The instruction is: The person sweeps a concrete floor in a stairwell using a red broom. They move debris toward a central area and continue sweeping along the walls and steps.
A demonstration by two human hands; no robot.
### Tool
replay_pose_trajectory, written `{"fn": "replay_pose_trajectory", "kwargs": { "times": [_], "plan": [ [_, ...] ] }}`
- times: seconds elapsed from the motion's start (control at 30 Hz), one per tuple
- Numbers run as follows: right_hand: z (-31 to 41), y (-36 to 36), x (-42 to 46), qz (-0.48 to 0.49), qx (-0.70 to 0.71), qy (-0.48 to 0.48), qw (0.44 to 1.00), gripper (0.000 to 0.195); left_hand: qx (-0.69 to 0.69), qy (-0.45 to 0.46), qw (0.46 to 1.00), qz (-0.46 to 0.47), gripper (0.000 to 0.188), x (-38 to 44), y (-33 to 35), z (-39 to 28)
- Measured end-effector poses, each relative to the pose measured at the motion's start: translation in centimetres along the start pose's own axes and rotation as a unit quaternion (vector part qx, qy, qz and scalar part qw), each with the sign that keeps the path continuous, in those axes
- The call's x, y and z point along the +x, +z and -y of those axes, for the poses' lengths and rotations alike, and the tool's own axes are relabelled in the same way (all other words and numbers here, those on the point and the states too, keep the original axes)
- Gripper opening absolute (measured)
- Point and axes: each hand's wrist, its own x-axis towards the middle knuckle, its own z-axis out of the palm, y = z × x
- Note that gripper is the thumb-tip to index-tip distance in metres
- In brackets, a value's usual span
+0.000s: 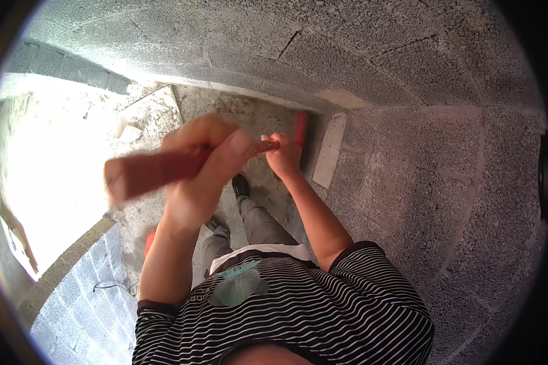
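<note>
A reddish-brown bar or handle (160,175) runs across both of my hands, its thick blunt end at the left, close to the camera and blurred. My left hand (205,159) is wrapped around it behind that end. Farther from the camera, my right hand (283,155) closes on its narrower part near the block wall. What lies beyond my right hand on this bar is hidden. Just behind the right hand stands a red object (301,125) at the foot of the wall; whether it joins the bar I cannot tell.
Grey block walls rise ahead (255,41) and at the right (415,182). A pale slab (329,150) lies along the right wall's base. On the concrete floor (219,102), a flat board (153,109) lies ahead-left. A red item (150,242) and a thin cable (114,286) are at the left, near strong glare.
</note>
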Motion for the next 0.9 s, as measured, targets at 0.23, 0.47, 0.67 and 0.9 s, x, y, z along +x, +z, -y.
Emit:
{"fn": "replay_pose_trajectory", "kwargs": {
  "times": [0.23, 0.47, 0.67, 0.9],
  "plan": [
    [-4.0, 7.0, 3.9, 0.041, -0.03, 0.019, 0.999, 0.033, -0.025, -0.081, 0.993, -0.086, 0.031, 5.6, -1.7, 5.6],
    [0.5, 0.5, -1.9, 0.159, 0.014, -0.027, 0.987, 0.034, 0.014, 0.079, 0.996, -0.036, 0.023, -5.1, -1.5, 2.1],
    [-1.6, 2.4, -0.5, 0.054, -0.008, 0.03, 0.998, 0.031, 0.0, -0.021, 1.0, -0.018, 0.027, -0.5, -2.2, 3.7],
    [0.6, 8.4, 2.9, 0.129, -0.015, 0.021, 0.991, 0.026, -0.056, -0.05, 0.988, -0.132, 0.023, 0.4, -6.7, 5.5]
  ]
}}
